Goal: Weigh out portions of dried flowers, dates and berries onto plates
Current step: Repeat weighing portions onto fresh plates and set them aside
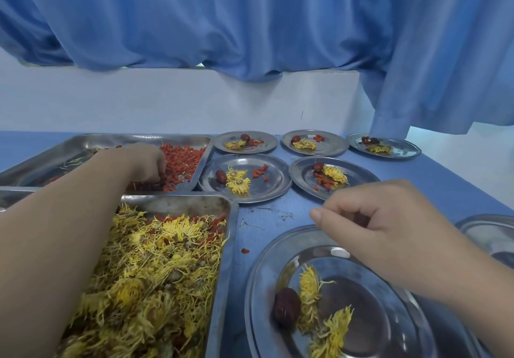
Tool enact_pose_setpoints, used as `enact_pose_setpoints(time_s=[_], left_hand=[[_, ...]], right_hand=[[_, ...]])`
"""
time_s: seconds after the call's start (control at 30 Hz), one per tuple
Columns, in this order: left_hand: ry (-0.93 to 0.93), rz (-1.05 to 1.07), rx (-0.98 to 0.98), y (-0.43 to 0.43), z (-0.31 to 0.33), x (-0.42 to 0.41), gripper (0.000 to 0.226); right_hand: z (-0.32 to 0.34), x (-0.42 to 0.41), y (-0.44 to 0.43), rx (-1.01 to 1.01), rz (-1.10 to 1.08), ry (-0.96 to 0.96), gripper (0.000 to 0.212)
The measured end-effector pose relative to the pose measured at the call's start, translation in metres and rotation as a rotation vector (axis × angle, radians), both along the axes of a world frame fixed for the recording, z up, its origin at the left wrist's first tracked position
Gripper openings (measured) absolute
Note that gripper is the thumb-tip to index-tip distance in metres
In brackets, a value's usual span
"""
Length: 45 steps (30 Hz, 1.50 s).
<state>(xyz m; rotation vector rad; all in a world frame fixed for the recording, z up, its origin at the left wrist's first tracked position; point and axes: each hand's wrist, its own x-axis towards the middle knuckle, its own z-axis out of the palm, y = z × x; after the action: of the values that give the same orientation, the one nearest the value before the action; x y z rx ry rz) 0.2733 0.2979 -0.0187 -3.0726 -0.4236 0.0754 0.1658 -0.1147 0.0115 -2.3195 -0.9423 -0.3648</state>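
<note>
My left hand reaches into the far steel tray, with its fingers curled down into the red berries and pinching some. A nearer tray is filled with yellow dried flowers, and my left forearm lies across it. My right hand hovers over the near plate's far rim. Its fingers are curled and its thumb points left, and I see nothing plainly held in it. On that plate lie a dark date and two dried flowers.
Several portioned plates stand beyond, each with flowers, a date and berries, such as one beside the berry tray and another to its right. A further plate sits at the right edge. A loose berry lies on the blue table. A blue curtain hangs behind.
</note>
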Motion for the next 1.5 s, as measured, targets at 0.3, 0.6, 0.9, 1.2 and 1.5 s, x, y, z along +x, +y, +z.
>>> enact_pose_setpoints(time_s=[0.3,0.6,0.9,1.2,1.5], left_hand=[[-0.129,-0.076,-0.028,-0.011,0.014,-0.002,0.014],[-0.201,-0.089,-0.109,-0.018,0.027,-0.008,0.024],[-0.315,-0.042,-0.275,-0.015,0.019,-0.018,0.012],[-0.292,0.005,-0.317,-0.015,0.014,-0.030,0.011],[-0.370,-0.030,-0.669,-0.032,0.030,-0.055,0.010]], right_hand=[[0.001,0.001,-0.002,-0.019,0.000,-0.004,0.039],[0.005,0.004,-0.008,-0.043,-0.062,-0.033,0.041],[0.011,0.005,-0.012,-0.092,-0.074,-0.057,0.046],[0.013,0.003,-0.012,-0.125,-0.069,-0.048,0.050],[0.019,0.002,-0.016,-0.085,-0.066,-0.091,0.053]])
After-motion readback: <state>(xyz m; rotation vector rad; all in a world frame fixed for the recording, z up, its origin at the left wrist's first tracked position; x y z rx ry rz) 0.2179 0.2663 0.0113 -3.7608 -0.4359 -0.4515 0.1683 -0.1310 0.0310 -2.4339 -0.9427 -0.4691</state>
